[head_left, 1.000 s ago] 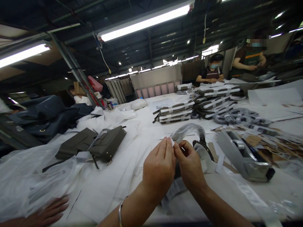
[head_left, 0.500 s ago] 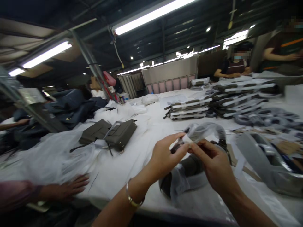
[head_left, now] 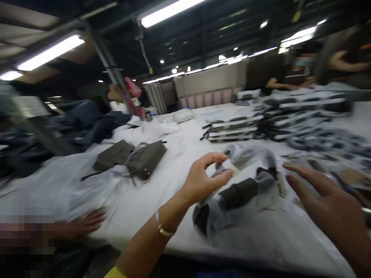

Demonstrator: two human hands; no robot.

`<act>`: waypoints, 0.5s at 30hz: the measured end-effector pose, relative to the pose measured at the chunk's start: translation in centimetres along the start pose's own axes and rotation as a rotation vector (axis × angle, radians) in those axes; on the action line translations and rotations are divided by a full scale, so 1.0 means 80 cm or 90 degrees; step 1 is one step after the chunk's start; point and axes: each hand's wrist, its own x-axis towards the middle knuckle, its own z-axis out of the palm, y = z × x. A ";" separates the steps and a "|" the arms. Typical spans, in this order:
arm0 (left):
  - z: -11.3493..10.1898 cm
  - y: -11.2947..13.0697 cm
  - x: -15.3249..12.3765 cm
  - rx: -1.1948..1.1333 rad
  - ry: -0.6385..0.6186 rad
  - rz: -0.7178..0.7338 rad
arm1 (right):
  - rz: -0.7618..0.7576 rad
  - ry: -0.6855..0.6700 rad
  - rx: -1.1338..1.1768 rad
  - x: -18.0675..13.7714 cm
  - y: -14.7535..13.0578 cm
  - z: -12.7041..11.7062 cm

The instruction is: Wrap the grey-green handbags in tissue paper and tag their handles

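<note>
My left hand point(head_left: 207, 178), with a bangle at the wrist, curls thumb and forefinger around part of a wrapped bag strap point(head_left: 239, 193). The strap is dark olive, looped on the table, and partly covered in thin translucent wrapping point(head_left: 220, 222). Its gripped end shows pale between the fingertips; the other fingers' hold is hidden. My right hand point(head_left: 321, 200) is away from the strap, to its right, with fingers spread and nothing visible in them. It is blurred and covers most of the grey tape dispenser's place.
Stacks of wrapped dark pieces point(head_left: 234, 129) stand behind, with coiled wrapped straps point(head_left: 324, 143) at right. Two olive bags point(head_left: 146, 158) lie left beside translucent sheeting point(head_left: 66, 189). A co-worker's hand point(head_left: 87, 224) rests at the left edge. Other people work at back right.
My right hand has let go of the wrapped strap and moved right, its fingers opening. My left hand stays at the strap, its thumb and forefinger slightly further apart.
</note>
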 end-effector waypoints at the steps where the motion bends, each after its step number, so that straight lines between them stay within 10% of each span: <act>1: 0.000 -0.003 0.002 -0.021 0.014 -0.005 | -0.015 0.033 -0.035 0.007 0.023 -0.014; 7: 0.001 -0.023 0.009 -0.051 0.041 -0.071 | 0.103 0.091 -0.215 0.005 0.166 -0.069; 15: 0.001 -0.026 0.007 -0.049 0.046 -0.091 | 0.382 -0.019 0.009 -0.002 0.194 -0.043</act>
